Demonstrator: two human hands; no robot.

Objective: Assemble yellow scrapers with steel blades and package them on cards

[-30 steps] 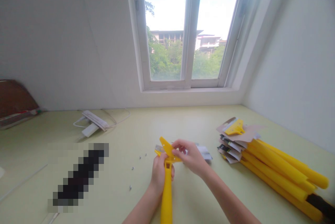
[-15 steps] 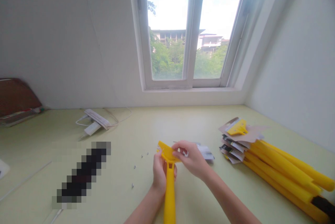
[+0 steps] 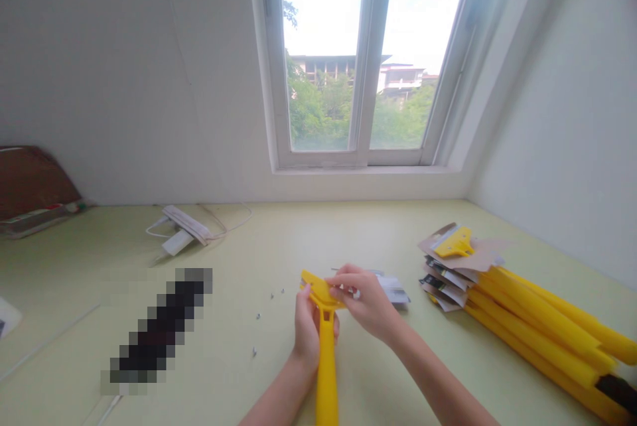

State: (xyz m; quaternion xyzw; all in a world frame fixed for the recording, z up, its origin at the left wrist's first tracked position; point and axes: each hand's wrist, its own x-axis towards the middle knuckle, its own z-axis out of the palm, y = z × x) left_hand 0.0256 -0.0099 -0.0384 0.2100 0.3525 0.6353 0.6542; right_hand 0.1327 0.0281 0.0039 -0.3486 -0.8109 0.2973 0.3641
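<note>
A yellow scraper point(image 3: 327, 373) points away from me, its handle running down out of the bottom of the view. My left hand point(image 3: 304, 330) is wrapped round it just below the wide head, with the thumb on the head's left side. At the head's right side, my right hand point(image 3: 362, 298) is closed with thumb and fingertips on the yellow plastic. Whether a small part sits between those fingertips is hidden. Several small screws point(image 3: 254, 351) lie on the table to the left of my hands. Behind my right hand are flat silvery pieces point(image 3: 397, 291), partly covered.
A stack of yellow scrapers point(image 3: 547, 330) with card sleeves lies at the right. On the light green table point(image 3: 279, 233) are a white power strip point(image 3: 186, 223) and a blurred-out dark object point(image 3: 159, 326). A window point(image 3: 363, 81) is behind.
The view has shifted very slightly. Both hands stay on the scraper, with only a tiny movement of the right fingers on its head.
</note>
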